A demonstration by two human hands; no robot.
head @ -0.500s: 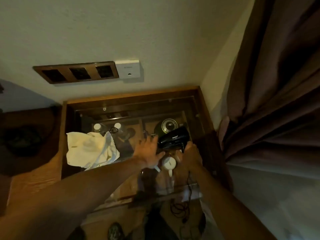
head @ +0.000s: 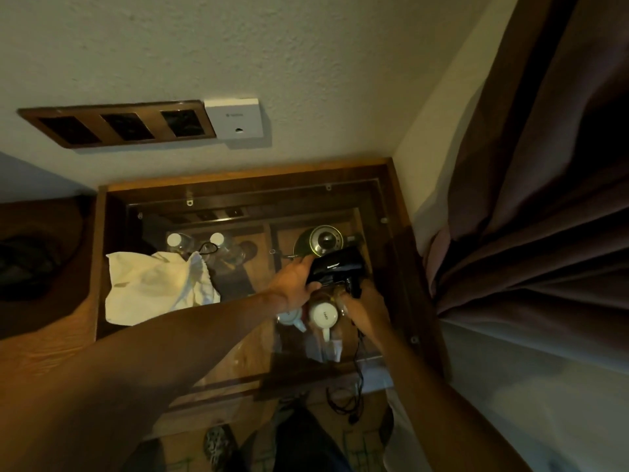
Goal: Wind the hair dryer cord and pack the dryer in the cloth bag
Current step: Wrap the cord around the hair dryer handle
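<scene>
Both hands grip one black hair dryer point(head: 337, 269) above a glass-topped table point(head: 401, 253): the left hand point(head: 294, 284) wraps its barrel, the right hand point(head: 369, 310) closes round the handle. Its white lettering is too blurred to read. One cord point(head: 357, 366) dangles below; one white cloth bag point(head: 153, 289) lies left of the dryer.

Surface: I am looking down on a glass-topped wooden table point(head: 400, 212) standing in the room's corner.
Left side: a white cloth bag point(head: 153, 287) is lying crumpled on the glass, reaching toward the left edge.
Under the glass: two capped bottles point(head: 177, 241), a kettle point(head: 321, 241) and a white cup point(head: 323, 315) are showing through.
</scene>
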